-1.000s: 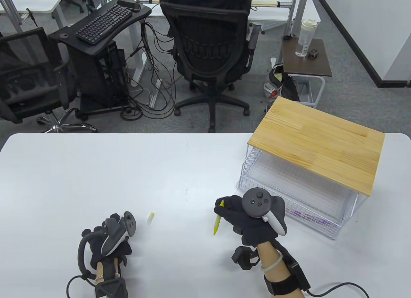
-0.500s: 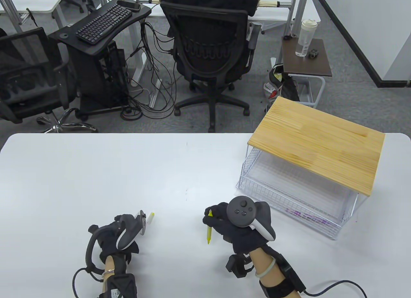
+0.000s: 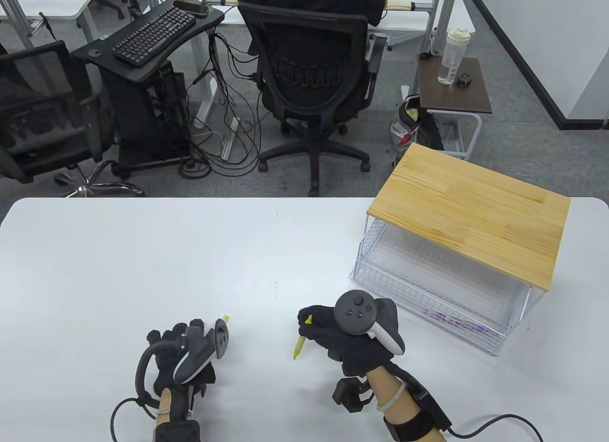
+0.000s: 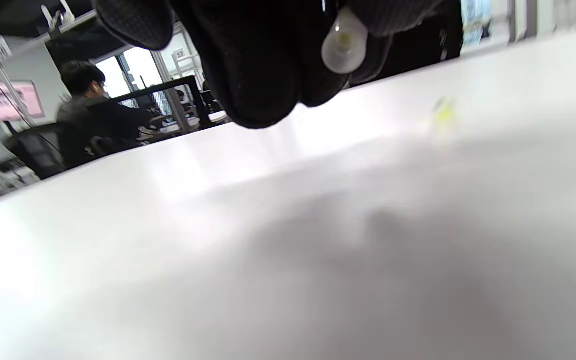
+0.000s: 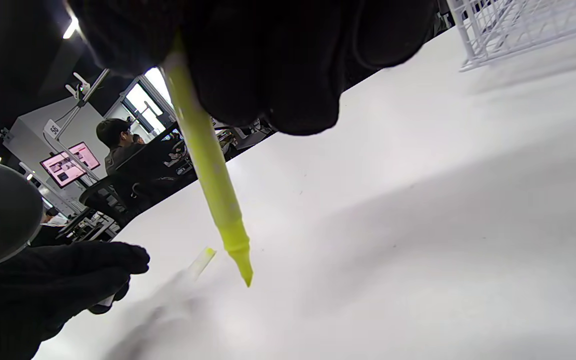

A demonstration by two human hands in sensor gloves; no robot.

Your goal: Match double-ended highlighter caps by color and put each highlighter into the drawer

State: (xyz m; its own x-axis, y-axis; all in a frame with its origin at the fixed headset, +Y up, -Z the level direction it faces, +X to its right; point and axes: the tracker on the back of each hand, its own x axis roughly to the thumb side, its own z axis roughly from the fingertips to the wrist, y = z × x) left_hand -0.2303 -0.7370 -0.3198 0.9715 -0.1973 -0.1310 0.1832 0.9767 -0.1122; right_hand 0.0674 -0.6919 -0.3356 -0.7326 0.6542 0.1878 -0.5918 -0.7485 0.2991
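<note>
While the right hand [image 3: 342, 335] grips the yellow highlighter [image 3: 300, 345], tip down, the left hand [image 3: 183, 354] pinches its cap [image 4: 344, 42]. Bare surface [image 3: 190, 256] lies between both hands; the wire drawer [image 3: 442, 289] stands near the right hand.

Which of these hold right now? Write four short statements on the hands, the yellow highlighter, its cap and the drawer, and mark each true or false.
1. The right hand grips the yellow highlighter. True.
2. The highlighter's lower tip is capped. False: it is bare.
3. The left hand rests far from the cap. False: its fingers are at the cap.
4. Something purple lies in the wire drawer. True.
</note>
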